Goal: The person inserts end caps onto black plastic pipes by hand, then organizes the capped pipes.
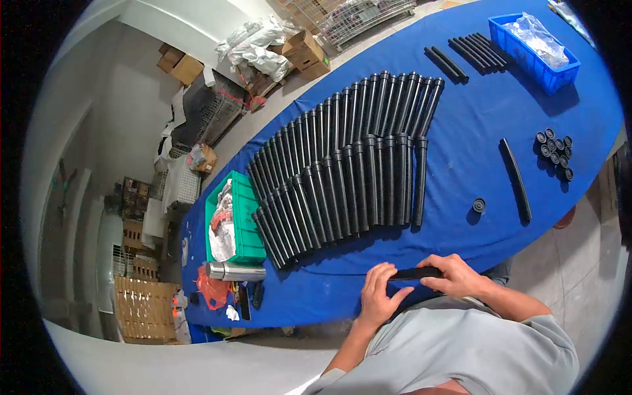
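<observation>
Close to my body, at the table's near edge, my left hand and my right hand hold a short black tube between them. The fingers of my left hand wrap round its left end, with the thumb stretched apart below. My right hand grips the other end. Beyond them on the blue cloth lie two long rows of black tubes with caps. A single round black cap sits to the right of the rows, and a loose black tube lies farther right.
A cluster of black caps and a blue bin with clear plastic are at the right. Several tubes lie beside the bin. On the left stand a green crate, a silver flask and a red bag.
</observation>
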`<state>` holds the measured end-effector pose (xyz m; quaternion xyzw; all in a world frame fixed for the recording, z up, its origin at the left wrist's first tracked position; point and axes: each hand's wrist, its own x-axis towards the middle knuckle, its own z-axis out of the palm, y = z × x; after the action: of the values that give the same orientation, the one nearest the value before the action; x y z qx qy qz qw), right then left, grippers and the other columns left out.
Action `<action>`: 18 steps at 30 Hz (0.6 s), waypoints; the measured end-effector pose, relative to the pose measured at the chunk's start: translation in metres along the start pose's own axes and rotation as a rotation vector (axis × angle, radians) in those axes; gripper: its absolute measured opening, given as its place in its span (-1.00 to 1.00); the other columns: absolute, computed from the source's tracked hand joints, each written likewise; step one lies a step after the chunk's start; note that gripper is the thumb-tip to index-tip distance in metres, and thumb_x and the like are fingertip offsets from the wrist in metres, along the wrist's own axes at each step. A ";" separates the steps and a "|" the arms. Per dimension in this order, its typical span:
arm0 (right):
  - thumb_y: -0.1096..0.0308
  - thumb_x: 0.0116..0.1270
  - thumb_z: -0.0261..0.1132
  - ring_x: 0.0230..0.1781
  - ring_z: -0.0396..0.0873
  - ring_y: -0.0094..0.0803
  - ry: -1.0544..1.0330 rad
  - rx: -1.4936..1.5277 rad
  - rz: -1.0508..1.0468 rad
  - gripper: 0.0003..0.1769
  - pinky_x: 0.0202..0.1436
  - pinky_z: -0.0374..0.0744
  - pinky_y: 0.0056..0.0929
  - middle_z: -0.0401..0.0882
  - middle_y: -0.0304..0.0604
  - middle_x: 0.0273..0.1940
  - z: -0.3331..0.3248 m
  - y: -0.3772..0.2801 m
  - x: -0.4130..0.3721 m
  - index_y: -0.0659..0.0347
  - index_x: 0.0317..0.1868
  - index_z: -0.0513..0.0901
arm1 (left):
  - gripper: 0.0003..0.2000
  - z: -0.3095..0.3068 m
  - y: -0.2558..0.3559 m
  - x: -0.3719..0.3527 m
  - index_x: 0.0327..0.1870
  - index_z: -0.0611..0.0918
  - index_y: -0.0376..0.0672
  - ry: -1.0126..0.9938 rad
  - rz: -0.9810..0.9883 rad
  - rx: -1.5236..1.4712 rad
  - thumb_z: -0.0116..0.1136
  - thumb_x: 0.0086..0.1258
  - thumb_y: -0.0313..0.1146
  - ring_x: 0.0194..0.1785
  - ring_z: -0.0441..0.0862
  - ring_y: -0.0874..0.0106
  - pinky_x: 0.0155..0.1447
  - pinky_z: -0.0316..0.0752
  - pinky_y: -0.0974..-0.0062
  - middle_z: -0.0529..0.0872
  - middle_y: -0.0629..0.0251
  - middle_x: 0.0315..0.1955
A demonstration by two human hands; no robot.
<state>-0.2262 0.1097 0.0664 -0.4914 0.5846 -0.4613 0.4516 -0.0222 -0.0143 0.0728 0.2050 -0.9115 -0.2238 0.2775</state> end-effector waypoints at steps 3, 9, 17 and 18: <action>0.30 0.34 0.42 -0.51 0.69 -0.31 0.012 0.034 0.029 -0.55 -0.41 0.58 -0.32 0.69 0.01 -0.46 0.000 -0.003 0.000 0.30 0.18 0.59 | -0.56 0.018 -0.020 -0.011 0.06 0.58 -0.24 -0.139 -0.093 -0.029 0.50 0.17 -0.40 0.14 0.64 0.07 0.23 0.52 0.15 0.68 0.02 0.04; 0.44 0.34 0.39 -0.42 0.64 -0.61 -0.078 0.325 -0.011 -0.50 -0.35 0.63 -0.47 0.70 -0.23 -0.32 -0.004 0.006 0.003 0.18 0.29 0.56 | -0.68 0.003 -0.020 0.003 -0.03 0.67 -0.23 -0.337 -0.348 -0.339 0.42 0.18 -0.50 0.04 0.67 0.31 0.08 0.58 0.36 0.69 0.17 -0.08; 0.42 0.37 0.42 -0.35 0.60 -0.63 -0.140 0.398 -0.069 -0.51 -0.25 0.56 -0.51 0.68 -0.31 -0.33 -0.002 0.000 -0.002 0.23 0.30 0.61 | -0.67 -0.018 -0.031 -0.017 0.05 0.67 -0.38 -0.618 -0.532 -0.860 0.41 0.30 -0.45 0.07 0.58 0.39 0.09 0.53 0.42 0.60 0.21 -0.02; 0.41 0.37 0.43 -0.35 0.59 -0.63 -0.133 0.462 -0.077 -0.52 -0.25 0.56 -0.51 0.67 -0.30 -0.34 0.004 0.005 -0.002 0.24 0.29 0.61 | -0.67 -0.020 -0.033 -0.020 0.05 0.67 -0.39 -0.658 -0.526 -0.869 0.41 0.30 -0.46 0.08 0.58 0.39 0.10 0.53 0.41 0.61 0.21 -0.02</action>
<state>-0.2229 0.1117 0.0613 -0.4262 0.4135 -0.5663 0.5715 0.0125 -0.0370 0.0622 0.2115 -0.6934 -0.6884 -0.0253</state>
